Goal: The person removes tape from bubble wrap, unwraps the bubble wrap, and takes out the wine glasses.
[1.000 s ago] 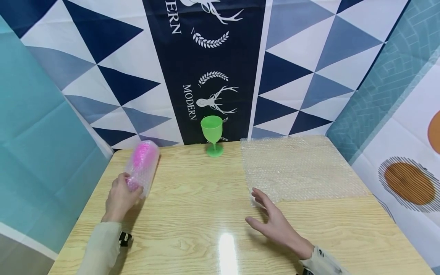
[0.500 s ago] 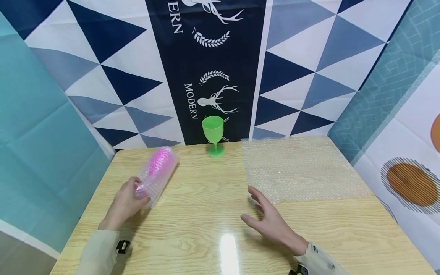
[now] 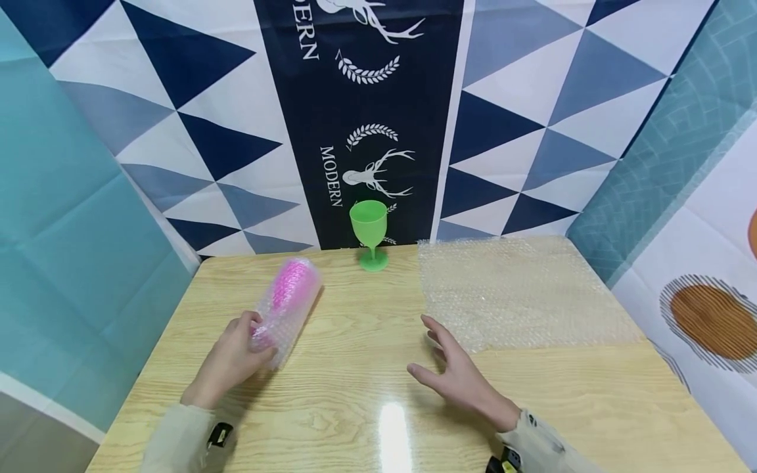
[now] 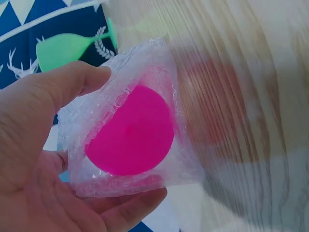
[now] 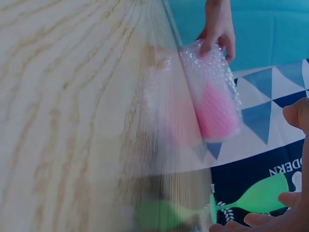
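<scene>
My left hand (image 3: 232, 358) grips the near end of a pink goblet rolled in bubble wrap (image 3: 291, 299), at the left of the table. In the left wrist view its round pink base (image 4: 135, 133) shows at the open end of the wrap, with thumb and fingers on either side. The roll lies tilted, its far end pointing to the back. My right hand (image 3: 458, 376) is held over the table with fingers apart and nothing in it. Just beyond its fingertips lies a flat sheet of bubble wrap (image 3: 526, 295).
A green goblet (image 3: 369, 226) stands upright at the table's back edge, between the wrapped roll and the flat sheet. Patterned cloth (image 3: 503, 118) hangs behind the wooden table (image 3: 337, 407). Teal cloth (image 3: 77, 230) closes off the left side.
My left hand has moved the wrapped goblet to the right and a little nearer to me. My right hand has drifted slightly left. The green goblet and the flat sheet stay put.
</scene>
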Available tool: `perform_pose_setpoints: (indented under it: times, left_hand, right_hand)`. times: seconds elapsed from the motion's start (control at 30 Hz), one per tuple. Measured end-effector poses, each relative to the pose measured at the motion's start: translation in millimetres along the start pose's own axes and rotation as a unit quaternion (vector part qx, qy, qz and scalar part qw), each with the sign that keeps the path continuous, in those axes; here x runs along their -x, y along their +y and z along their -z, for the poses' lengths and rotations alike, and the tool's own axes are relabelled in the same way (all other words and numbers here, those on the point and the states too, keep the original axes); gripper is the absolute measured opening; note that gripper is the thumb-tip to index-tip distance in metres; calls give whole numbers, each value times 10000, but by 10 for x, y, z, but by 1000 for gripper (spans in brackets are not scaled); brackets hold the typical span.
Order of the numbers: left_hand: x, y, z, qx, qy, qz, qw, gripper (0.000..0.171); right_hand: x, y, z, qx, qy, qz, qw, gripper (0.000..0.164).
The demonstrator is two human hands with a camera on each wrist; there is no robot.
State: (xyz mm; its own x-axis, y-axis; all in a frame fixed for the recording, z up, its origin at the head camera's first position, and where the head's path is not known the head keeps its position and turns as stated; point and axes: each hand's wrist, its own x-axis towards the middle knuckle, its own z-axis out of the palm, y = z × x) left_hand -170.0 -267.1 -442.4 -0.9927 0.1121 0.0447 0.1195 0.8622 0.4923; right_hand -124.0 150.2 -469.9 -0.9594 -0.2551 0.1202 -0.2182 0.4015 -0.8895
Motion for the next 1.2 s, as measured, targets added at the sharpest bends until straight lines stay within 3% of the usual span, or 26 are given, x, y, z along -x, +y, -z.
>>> perform_pose_setpoints:
  times: [0.23,0.73,1.2]
  left_hand:
    - [58,145,-68,-67,68,-49,9999,59]
    - [185,419,-220,37,-135,-161,9998,60]
    - [227,582,-334,-109,-41,-514,9986,63]
  right_hand:
    - [-58,13,-13,-30,-40,-129,9999,91]
    - [-291,-35,-49,-463,-100,-362,9982,92]
    - [-579,-142,-317,-1054,-216,-649,9921,89]
